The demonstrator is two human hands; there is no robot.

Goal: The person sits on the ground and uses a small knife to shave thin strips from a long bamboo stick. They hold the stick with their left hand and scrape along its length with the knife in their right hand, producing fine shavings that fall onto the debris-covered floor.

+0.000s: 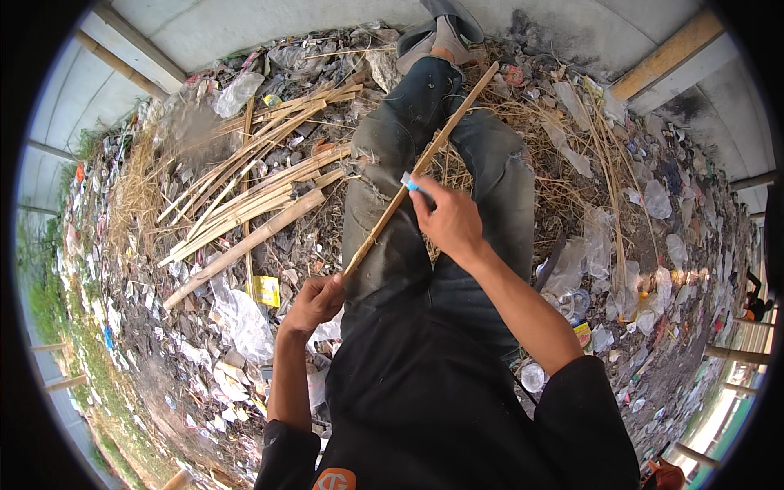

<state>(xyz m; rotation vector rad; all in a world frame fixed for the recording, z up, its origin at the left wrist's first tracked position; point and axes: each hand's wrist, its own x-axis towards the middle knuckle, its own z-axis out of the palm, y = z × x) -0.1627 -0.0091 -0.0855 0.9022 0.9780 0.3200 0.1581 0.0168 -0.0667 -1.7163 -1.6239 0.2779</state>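
A long, narrow bamboo strip (439, 140) slants across my lap, from near my left knee up between my legs. My left hand (315, 304) is closed on its lower end, beside my left thigh. Around a small blue and white object (411, 183) the fingers of my right hand (449, 220) are closed, and they rest at the strip partway along it. The object's white end lies against the strip; most of it is hidden in the hand, so its kind does not show.
Split bamboo strips (253, 208) and a thicker bamboo pole (245, 249) lie on the littered ground to my left. Thin shavings (563, 171) and clear plastic (576, 261) lie to the right. A grey wall (327, 20) stands beyond my feet, with a bamboo post (670, 55) against it.
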